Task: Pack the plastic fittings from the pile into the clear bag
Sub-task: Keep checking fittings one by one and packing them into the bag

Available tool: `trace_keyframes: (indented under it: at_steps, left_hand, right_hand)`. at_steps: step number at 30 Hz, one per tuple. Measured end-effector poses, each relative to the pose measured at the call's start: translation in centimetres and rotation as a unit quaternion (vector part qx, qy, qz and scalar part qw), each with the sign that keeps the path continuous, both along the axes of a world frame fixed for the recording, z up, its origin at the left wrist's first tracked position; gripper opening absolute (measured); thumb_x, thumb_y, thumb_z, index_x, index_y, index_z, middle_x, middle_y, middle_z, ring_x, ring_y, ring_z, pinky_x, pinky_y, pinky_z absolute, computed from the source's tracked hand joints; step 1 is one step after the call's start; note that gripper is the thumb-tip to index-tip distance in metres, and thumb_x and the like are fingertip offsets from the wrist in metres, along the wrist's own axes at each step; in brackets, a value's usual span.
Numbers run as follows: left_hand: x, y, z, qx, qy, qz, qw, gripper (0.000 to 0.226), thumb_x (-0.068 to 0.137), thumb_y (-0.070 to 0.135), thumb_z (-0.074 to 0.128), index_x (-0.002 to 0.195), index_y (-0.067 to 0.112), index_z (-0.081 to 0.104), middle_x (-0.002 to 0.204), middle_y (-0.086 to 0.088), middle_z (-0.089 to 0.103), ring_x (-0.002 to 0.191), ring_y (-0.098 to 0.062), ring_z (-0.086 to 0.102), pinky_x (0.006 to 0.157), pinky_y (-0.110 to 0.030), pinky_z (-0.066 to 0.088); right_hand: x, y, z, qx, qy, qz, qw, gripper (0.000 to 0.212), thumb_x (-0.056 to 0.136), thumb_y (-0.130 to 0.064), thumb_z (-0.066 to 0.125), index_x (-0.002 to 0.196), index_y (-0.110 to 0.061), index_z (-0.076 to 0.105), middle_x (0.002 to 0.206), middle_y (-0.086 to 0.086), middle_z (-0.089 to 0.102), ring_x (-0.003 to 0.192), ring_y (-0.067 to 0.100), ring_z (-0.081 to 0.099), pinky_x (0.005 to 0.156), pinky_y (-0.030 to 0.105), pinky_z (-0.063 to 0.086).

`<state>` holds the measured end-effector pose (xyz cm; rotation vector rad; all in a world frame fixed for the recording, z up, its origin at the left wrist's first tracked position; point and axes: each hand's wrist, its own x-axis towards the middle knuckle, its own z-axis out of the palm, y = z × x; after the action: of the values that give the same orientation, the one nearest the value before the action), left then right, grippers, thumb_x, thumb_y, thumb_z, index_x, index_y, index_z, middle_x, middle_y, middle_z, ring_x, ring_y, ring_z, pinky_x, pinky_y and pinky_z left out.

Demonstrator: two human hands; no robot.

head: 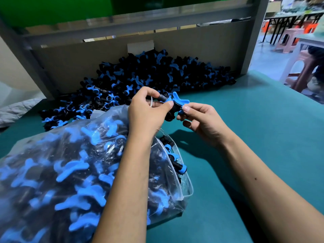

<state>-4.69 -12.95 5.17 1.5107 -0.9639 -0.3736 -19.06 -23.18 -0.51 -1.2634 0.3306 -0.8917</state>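
We see a few black-and-blue plastic fittings (172, 104) held up between both hands above the middle of the table, their blue wing-shaped handles pointing up and to the right. The left hand (149, 113) curls its thumb and fingers round the black bodies on the left side of the bunch, and a thin pale strip shows at its fingers; what that strip is we cannot tell. The right hand (201, 120) pinches the lower right of the same bunch with thumb and forefinger, its other fingers curled beneath. Just below and to the left of the hands lies the clear bag (70, 172), on its side toward the near left corner of the table, already bulging with the same kind of fittings; its open mouth faces right, beneath the left forearm, and some fittings lie right at the rim. Beyond the hands the pile (149, 76) of loose fittings spreads along the far edge of the green table (263, 137), heaped against a brown cardboard panel (192, 42) that stands in a grey metal frame (254, 32). Off the far right corner, on the floor, stand pink plastic stools (291, 39).
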Motion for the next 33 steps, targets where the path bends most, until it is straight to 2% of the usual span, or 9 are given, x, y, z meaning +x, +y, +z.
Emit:
trace_keyframes:
  at_steps: [6, 10, 15, 18, 21, 25, 29, 31, 33]
  left_hand:
    - [0.0, 0.2, 0.1, -0.033, 0.064, -0.014, 0.997, 0.038, 0.08, 0.001, 0.084, 0.085, 0.015, 0.049, 0.076, -0.006, 0.075, 0.053, -0.012, 0.064, 0.055, -0.028, 0.051]
    - [0.0, 0.3, 0.3, -0.055, 0.07, 0.016, 0.996, 0.041, 0.079, 0.006, 0.086, 0.093, 0.019, 0.049, 0.081, -0.004, 0.078, 0.062, -0.01, 0.07, 0.061, -0.032, 0.057]
    - [-0.1, 0.3, 0.3, -0.019, 0.055, -0.031, 0.998, 0.044, 0.077, 0.003, 0.088, 0.1, 0.018, 0.054, 0.08, -0.009, 0.077, 0.061, -0.016, 0.068, 0.056, -0.027, 0.051]
    - [-0.3, 0.5, 0.3, 0.005, 0.032, -0.055, 0.998, 0.043, 0.077, 0.003, 0.088, 0.104, 0.016, 0.057, 0.082, -0.016, 0.076, 0.062, -0.017, 0.065, 0.052, -0.023, 0.048]
    - [-0.4, 0.5, 0.5, 0.01, 0.031, -0.061, 0.998, 0.032, 0.079, 0.008, 0.088, 0.101, 0.017, 0.066, 0.079, -0.012, 0.074, 0.06, -0.014, 0.058, 0.054, -0.023, 0.045]
    - [-0.5, 0.3, 0.5, -0.001, 0.031, -0.041, 0.999, 0.012, 0.081, 0.014, 0.087, 0.086, 0.02, 0.078, 0.07, 0.0, 0.064, 0.057, -0.008, 0.049, 0.061, -0.026, 0.042]
    - [-0.3, 0.2, 0.4, -0.033, 0.044, 0.01, 0.998, 0.01, 0.081, 0.014, 0.087, 0.084, 0.014, 0.077, 0.074, 0.003, 0.072, 0.069, -0.006, 0.063, 0.076, -0.03, 0.056]
    - [-0.1, 0.2, 0.4, -0.046, 0.054, 0.026, 0.997, 0.012, 0.081, 0.015, 0.087, 0.082, 0.013, 0.076, 0.072, 0.006, 0.073, 0.067, -0.003, 0.063, 0.073, -0.025, 0.055]
    - [-0.2, 0.1, 0.4, -0.043, 0.058, 0.024, 0.997, 0.013, 0.08, 0.018, 0.088, 0.079, 0.013, 0.076, 0.072, 0.005, 0.074, 0.067, -0.001, 0.064, 0.067, -0.018, 0.053]
  right_hand:
    - [-0.1, -0.5, 0.0, 0.038, -0.034, -0.007, 0.999, 0.016, 0.09, -0.017, 0.069, 0.1, -0.009, 0.077, 0.082, 0.002, 0.068, 0.076, 0.011, 0.061, 0.062, 0.018, 0.045]
    - [-0.8, -1.3, 0.1, 0.091, -0.084, -0.077, 0.989, 0.015, 0.087, -0.016, 0.072, 0.096, -0.006, 0.078, 0.072, 0.003, 0.063, 0.073, 0.012, 0.055, 0.064, 0.018, 0.046]
    - [-0.3, -0.6, 0.1, 0.029, -0.044, -0.044, 0.998, 0.026, 0.076, -0.024, 0.084, 0.099, -0.012, 0.079, 0.091, 0.004, 0.074, 0.08, 0.009, 0.065, 0.072, 0.02, 0.051]
    - [-0.1, -0.2, 0.2, 0.011, -0.038, -0.029, 0.999, 0.019, 0.082, -0.022, 0.081, 0.098, -0.013, 0.079, 0.092, 0.003, 0.074, 0.082, 0.009, 0.065, 0.074, 0.02, 0.05]
    - [-0.3, -0.4, 0.6, 0.016, -0.068, -0.034, 0.997, 0.014, 0.087, -0.02, 0.073, 0.096, -0.011, 0.078, 0.084, 0.002, 0.07, 0.076, 0.009, 0.059, 0.069, 0.018, 0.046]
    - [-0.7, -1.0, 0.6, 0.086, -0.094, -0.151, 0.98, 0.014, 0.092, -0.013, 0.069, 0.1, -0.005, 0.076, 0.08, 0.005, 0.065, 0.071, 0.007, 0.058, 0.068, 0.019, 0.046]
    - [0.0, -0.2, 0.5, -0.041, -0.001, -0.264, 0.964, 0.013, 0.091, -0.025, 0.073, 0.098, -0.014, 0.068, 0.079, -0.003, 0.072, 0.08, 0.01, 0.067, 0.068, 0.026, 0.051]
    - [0.5, 0.5, 0.4, -0.164, 0.052, -0.294, 0.94, 0.027, 0.085, -0.032, 0.08, 0.099, -0.017, 0.063, 0.083, -0.006, 0.072, 0.083, 0.01, 0.068, 0.068, 0.029, 0.053]
    - [0.9, 1.2, 0.3, -0.242, 0.099, -0.284, 0.922, 0.038, 0.076, -0.036, 0.087, 0.101, -0.023, 0.061, 0.09, -0.008, 0.072, 0.089, 0.009, 0.069, 0.066, 0.023, 0.052]
